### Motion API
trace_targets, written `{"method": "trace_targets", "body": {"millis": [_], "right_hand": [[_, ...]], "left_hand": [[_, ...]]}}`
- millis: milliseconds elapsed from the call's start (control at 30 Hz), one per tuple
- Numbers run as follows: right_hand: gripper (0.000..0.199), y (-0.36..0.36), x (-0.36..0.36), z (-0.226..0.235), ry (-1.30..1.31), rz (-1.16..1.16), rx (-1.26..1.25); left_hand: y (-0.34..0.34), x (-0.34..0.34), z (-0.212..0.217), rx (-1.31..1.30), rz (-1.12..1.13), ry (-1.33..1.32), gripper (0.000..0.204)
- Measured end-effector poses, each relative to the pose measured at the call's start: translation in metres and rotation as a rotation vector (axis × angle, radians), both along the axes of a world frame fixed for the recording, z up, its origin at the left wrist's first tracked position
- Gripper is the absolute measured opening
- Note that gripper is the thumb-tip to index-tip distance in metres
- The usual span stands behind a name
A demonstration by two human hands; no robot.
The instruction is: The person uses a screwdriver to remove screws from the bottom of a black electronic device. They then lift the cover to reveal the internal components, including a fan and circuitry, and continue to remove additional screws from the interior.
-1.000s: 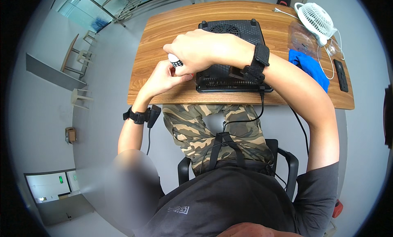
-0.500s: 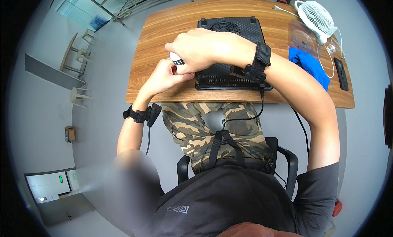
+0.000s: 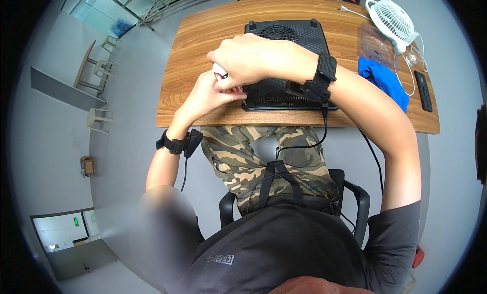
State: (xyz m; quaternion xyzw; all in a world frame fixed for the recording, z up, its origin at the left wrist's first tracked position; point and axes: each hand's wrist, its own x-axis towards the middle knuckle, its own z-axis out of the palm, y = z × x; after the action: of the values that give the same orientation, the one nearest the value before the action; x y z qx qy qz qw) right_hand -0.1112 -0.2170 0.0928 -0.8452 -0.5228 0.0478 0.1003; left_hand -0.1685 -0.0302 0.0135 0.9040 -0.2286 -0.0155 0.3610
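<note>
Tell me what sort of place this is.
Probably an office or workshop room: a wooden desk carrying a black vented device and a white desk fan, an office chair, grey floor and a glass partition.

An office, it seems. A wooden desk point(image 3: 203, 50) stands on grey floor, with a desk fan point(image 3: 391, 17). Glass partitions point(image 3: 96, 10) beyond.

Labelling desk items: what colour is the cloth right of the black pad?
Blue: the crumpled cloth, seen best in the head view.
</note>
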Motion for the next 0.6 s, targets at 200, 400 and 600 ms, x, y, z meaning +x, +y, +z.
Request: {"method": "trace_targets", "body": {"millis": [200,400,600], "right_hand": [[0.054,-0.003,0.001,-0.002,-0.025,0.056,0.03],[0.049,0.002,0.001,-0.012,-0.032,-0.022,0.139],[0.043,0.002,-0.003,-0.002,0.02,0.028,0.014]], "left_hand": [[0.018,0.005,-0.01,-0.169,0.077,0.183,0.03],[0.004,-0.002,0.006,-0.153,0.055,0.098,0.034],[0.007,-0.001,0.004,-0.064,0.094,0.141,0.036]]}}
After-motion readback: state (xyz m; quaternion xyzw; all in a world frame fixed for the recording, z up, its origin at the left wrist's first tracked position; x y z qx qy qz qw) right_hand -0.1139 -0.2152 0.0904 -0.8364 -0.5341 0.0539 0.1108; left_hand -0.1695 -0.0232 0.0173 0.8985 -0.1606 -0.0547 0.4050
